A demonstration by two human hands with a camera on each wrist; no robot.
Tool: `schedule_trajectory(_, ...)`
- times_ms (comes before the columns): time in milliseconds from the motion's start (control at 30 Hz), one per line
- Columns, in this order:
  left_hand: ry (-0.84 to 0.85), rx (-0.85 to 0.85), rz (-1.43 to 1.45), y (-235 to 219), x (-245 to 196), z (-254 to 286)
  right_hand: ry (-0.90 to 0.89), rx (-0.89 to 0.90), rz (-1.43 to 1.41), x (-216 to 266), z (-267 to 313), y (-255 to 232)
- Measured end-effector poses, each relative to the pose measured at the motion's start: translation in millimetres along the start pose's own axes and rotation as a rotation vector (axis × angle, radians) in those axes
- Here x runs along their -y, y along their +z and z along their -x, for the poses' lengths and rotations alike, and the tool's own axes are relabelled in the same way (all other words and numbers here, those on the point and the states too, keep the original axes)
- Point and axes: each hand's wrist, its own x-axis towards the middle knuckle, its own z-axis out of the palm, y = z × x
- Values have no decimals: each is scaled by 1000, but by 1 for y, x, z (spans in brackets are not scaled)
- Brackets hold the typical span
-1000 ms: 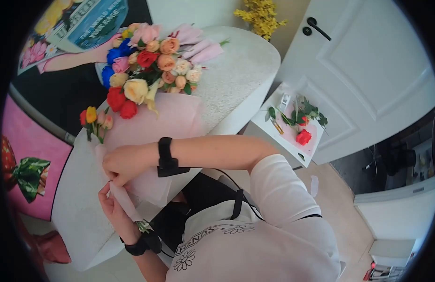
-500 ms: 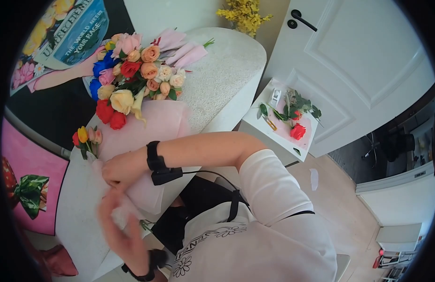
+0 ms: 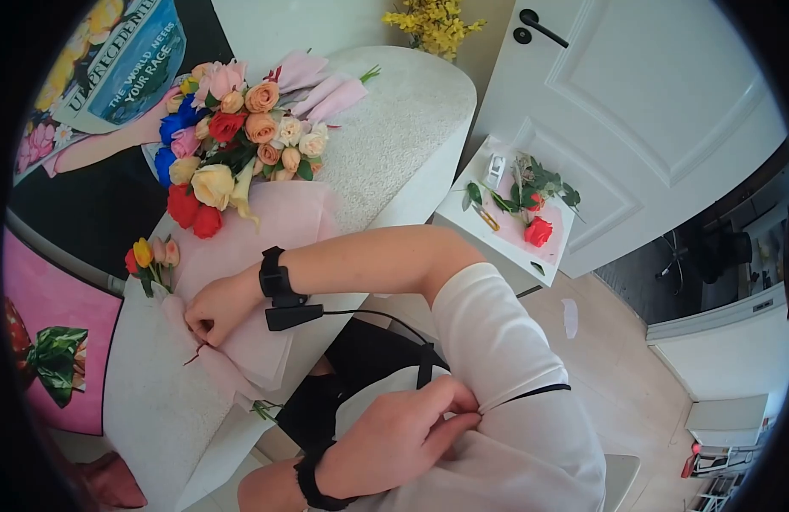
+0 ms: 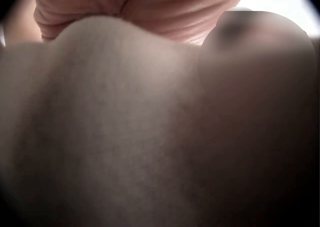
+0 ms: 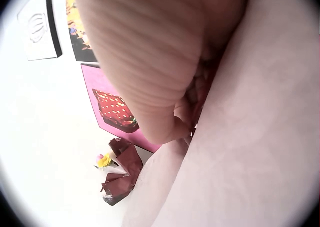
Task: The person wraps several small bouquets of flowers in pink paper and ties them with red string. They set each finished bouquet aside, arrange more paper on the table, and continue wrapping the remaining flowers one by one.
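Note:
My right hand grips a small bouquet wrapped in pale pink paper, over the white table. Red, yellow and pink tulips show at its top and green stems at its lower end. A thin dark red tie lies at the wrap just below that hand's fingers. In front of the chest, my left hand pinches the white shirt close to the right sleeve, thumb and finger meeting. Its own wrist view is mostly blurred skin. The right wrist view shows curled fingers against the pale paper.
A large mixed bouquet lies on the table with pink paper beneath. A white side stand holds a red rose, leaves and a yellow-handled cutter. A pink picture stands at the left. A door is at the right.
My left hand has come off the pink wrap and moved right to the shirt. The right hand keeps its hold on the bouquet. The dark red tie now shows. The view has shifted slightly.

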Motion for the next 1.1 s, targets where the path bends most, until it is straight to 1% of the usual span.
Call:
schedule_trajectory(100, 9, 28, 92, -1, -3, -5, 14, -19, 17, 4, 3, 0)
schedule_trajectory(200, -108, 105, 350, -2, -2, -11, 0, -45, 23, 6, 6, 0)
schedule_trajectory(300, -166, 185, 460, -4, 8, -13, -7, -56, 5, 5, 8, 0)
schedule_trajectory(400, -212, 312, 566, -6, 22, -16, 30, -43, 3, 6, 7, 0)
schedule_trajectory(500, -97, 333, 589, -6, 28, -17, 20, -58, 4, 8, 8, -1)
schedule_trajectory(600, 18, 272, 339, -7, 24, -17, 14, -71, -17, 6, 8, 0)
schedule_trajectory(700, 147, 136, 22, -3, 18, -14, 40, -49, -15, 9, 9, -2)
schedule_trajectory(800, 207, -9, -214, -1, 10, -13, 0, -60, -17, 8, 9, -2)
schedule_trajectory(900, 280, -145, -307, 1, 10, -16, -62, -86, -83, 5, 11, 0)
schedule_trajectory(1000, 361, -219, -379, 2, 14, -17, -3, -65, -112, 9, 13, -4)
schedule_trajectory(1100, 505, -317, -416, 13, 27, -26, 28, -9, -234, 9, 12, -9)
